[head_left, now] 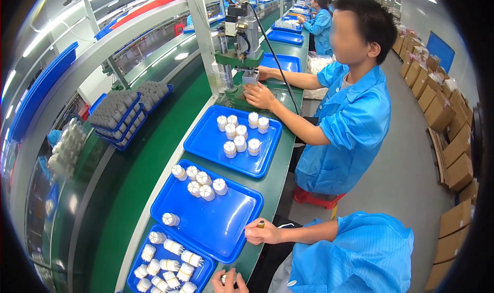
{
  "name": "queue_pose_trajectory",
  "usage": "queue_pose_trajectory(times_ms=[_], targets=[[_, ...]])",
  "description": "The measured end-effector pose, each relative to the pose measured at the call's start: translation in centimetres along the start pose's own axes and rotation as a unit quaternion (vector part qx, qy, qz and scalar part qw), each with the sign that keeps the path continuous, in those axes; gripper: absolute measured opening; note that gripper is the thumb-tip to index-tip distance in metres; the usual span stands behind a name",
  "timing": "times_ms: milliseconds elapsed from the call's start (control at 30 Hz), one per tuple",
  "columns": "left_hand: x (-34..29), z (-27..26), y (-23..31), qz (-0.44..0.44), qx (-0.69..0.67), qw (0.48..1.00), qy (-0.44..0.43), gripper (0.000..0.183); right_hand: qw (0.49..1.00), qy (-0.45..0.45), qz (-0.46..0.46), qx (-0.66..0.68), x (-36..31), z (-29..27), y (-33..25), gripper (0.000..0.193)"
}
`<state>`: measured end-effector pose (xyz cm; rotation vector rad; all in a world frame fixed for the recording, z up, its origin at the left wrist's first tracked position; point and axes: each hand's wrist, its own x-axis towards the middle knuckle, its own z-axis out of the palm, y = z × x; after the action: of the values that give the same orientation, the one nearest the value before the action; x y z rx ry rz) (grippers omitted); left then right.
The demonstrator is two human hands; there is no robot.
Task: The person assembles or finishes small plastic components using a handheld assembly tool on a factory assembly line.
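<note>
My right hand [262,232] is closed around a small tool with a brownish, dark-tipped end [261,224], beside the right edge of a blue tray [239,210]. The rest of the tool is hidden in the fist. At the bottom edge, my left hand [230,282] curls around a small white piece [224,278], mostly covered by the fingers. Several white cylindrical parts [207,192] with dark lines across their tops stand in the blue tray. A lower blue tray [207,268] holds more such parts [170,265], many lying on their sides with thin pins showing.
Beyond lies another blue tray [198,136] with several white parts. A co-worker in blue [345,123] has both hands at a bench press [249,61]. A green conveyor [128,190] with stacked blue trays [121,120] runs left. Cardboard boxes [440,110] line the right wall.
</note>
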<state>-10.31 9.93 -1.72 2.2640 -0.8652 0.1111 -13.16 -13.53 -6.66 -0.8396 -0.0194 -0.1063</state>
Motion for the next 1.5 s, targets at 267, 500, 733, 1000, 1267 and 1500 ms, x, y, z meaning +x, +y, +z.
queue_pose_trajectory(times_ms=[267,500,733,1000,1267,1500], targets=[[-0.7,1.3,-1.2,-0.008,-0.039,0.996,0.075,0.022,1.0,0.014,-0.019,-0.02,-0.2,-0.1,0.4,0.039],[0.3,0.6,0.0,-0.07,-0.06,0.994,0.056,0.027,0.999,0.013,-0.037,-0.021,-0.1,0.0,0.5,0.04],[1.0,0.4,0.8,-0.081,-0.07,0.993,0.052,0.024,0.999,0.019,-0.02,-0.022,-0.1,0.0,0.2,0.041],[0.7,0.7,0.7,-0.067,-0.061,0.994,0.062,0.025,0.999,0.009,-0.03,-0.019,0.2,0.0,0.3,0.042],[0.2,1.1,1.1,-0.064,-0.059,0.992,0.088,0.027,0.999,-0.004,-0.031,-0.018,0.1,-0.1,0.4,0.043],[0.2,1.0,3.2,-0.141,-0.008,0.985,0.102,0.028,0.999,-0.014,-0.032,-0.011,0.3,-0.3,0.2,0.042]])
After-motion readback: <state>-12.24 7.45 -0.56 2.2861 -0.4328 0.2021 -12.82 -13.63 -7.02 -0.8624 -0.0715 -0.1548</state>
